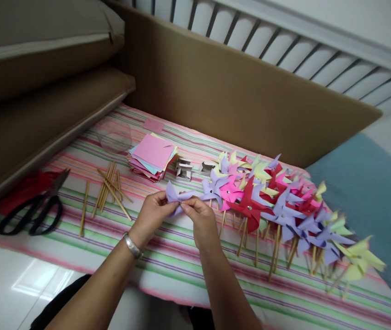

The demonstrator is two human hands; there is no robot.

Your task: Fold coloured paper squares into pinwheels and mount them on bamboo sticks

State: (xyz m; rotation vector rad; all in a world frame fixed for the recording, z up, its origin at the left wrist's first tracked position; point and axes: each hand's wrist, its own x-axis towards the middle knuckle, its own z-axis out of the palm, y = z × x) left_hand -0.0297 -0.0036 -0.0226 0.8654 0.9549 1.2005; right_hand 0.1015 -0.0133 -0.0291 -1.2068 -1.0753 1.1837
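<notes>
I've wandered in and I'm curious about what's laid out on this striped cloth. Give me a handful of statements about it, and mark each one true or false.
1. The left hand and the right hand both hold the purple paper. True.
2. The scissors lie among the pinwheels. False: the scissors lie at the left, past the loose sticks, while the pinwheels are on the right.
3. The top sheet of the paper stack is pink. True.
4. The bracelet is on the right wrist. False: the bracelet is on the left wrist.
5. All the pinwheels are red. False: purple, pink and yellow ones show too.
</notes>
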